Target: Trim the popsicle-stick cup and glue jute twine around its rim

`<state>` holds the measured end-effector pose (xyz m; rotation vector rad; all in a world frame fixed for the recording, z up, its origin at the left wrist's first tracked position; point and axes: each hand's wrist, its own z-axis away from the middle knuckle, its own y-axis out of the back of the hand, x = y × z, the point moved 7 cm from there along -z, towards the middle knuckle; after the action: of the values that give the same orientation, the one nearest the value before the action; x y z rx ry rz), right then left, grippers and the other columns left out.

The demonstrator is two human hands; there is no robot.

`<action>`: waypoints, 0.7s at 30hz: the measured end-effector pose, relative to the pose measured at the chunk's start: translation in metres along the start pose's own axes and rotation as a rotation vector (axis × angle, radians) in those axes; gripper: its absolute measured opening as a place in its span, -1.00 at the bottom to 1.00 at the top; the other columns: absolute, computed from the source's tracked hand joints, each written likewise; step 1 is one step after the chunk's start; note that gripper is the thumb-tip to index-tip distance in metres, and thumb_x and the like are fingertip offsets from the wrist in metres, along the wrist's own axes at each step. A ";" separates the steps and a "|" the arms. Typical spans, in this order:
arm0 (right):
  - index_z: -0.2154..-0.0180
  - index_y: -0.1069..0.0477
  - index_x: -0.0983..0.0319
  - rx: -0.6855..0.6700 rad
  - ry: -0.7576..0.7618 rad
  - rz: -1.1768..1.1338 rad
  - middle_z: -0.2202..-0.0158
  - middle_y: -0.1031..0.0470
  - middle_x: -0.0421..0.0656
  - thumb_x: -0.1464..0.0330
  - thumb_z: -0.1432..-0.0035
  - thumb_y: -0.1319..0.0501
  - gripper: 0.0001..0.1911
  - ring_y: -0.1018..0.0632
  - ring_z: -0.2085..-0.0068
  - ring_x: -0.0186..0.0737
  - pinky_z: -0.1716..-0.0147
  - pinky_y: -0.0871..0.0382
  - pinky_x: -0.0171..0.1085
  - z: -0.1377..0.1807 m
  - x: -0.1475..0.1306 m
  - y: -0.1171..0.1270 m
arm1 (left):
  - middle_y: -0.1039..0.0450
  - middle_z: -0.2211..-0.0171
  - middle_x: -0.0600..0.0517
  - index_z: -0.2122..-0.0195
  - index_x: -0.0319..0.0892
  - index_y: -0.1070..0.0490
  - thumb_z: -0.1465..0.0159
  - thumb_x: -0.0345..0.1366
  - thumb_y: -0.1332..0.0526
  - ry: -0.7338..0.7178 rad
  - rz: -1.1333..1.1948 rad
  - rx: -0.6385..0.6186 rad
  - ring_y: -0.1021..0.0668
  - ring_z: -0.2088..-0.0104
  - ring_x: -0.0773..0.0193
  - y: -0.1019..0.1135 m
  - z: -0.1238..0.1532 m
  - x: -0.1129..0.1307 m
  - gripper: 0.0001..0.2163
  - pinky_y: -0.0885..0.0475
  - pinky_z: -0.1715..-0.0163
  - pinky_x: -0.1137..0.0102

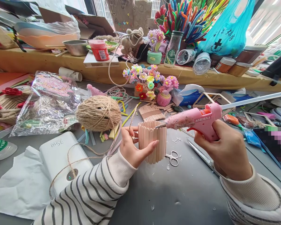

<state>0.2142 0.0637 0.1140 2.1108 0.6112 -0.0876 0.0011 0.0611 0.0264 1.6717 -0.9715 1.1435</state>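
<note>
My left hand is closed round a small cup made of upright wooden craft sticks, standing on the grey table; a strand of jute twine runs through its fingers. My right hand grips a pink hot glue gun, a white glue stick poking out behind it. The gun's metal nozzle touches the cup's upper rim on the right side. A ball of jute twine lies just left of the cup.
Small scissors lie right of the cup, loose craft sticks behind it. A white power bank and paper sit at the left. Pipe-cleaner flower pots, bottles, jars and a blue bag crowd the wooden shelf behind.
</note>
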 end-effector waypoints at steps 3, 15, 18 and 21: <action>0.60 0.06 0.14 0.005 -0.020 -0.013 0.64 -0.11 -0.29 0.38 0.06 -0.13 -0.69 -0.18 0.61 -0.37 0.63 -0.02 -0.31 0.001 0.001 0.000 | -0.22 0.33 0.08 0.43 -0.10 0.08 0.15 -0.02 -0.31 0.000 0.001 -0.005 -0.47 0.33 0.27 0.000 0.000 0.000 -0.47 -0.51 0.38 0.22; 0.41 -0.34 0.28 -0.247 -0.565 -0.150 0.56 -0.39 -0.16 0.02 0.16 -0.16 -0.56 -0.39 0.56 -0.26 0.59 -0.21 -0.30 0.001 0.102 -0.061 | -0.28 0.14 -0.10 0.40 -0.08 0.12 0.08 -0.27 -0.35 -0.316 0.096 -0.187 -0.46 0.09 0.16 -0.012 -0.001 0.008 -0.48 -0.38 0.09 0.10; 0.44 -0.39 0.30 -0.358 -0.602 -0.023 0.50 -0.45 -0.08 0.05 0.13 -0.14 -0.58 -0.46 0.46 -0.16 0.51 -0.24 -0.27 0.006 0.122 -0.079 | -0.26 0.10 -0.15 0.39 -0.08 0.11 0.06 -0.28 -0.34 -0.328 0.075 -0.241 -0.40 0.01 0.12 -0.013 -0.001 0.005 -0.49 -0.29 0.02 0.03; 0.43 -0.43 0.33 -0.432 -0.611 0.106 0.44 -0.49 0.01 0.02 0.06 -0.08 -0.52 -0.49 0.39 -0.08 0.49 -0.24 -0.26 0.011 0.130 -0.088 | -0.24 0.08 -0.18 0.39 -0.09 0.10 0.12 -0.19 -0.38 -0.262 0.039 -0.284 -0.38 -0.01 0.07 -0.008 -0.002 -0.001 -0.44 -0.24 -0.01 -0.01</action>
<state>0.2899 0.1469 0.0038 1.5757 0.1305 -0.4775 0.0072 0.0659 0.0240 1.5989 -1.2718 0.7779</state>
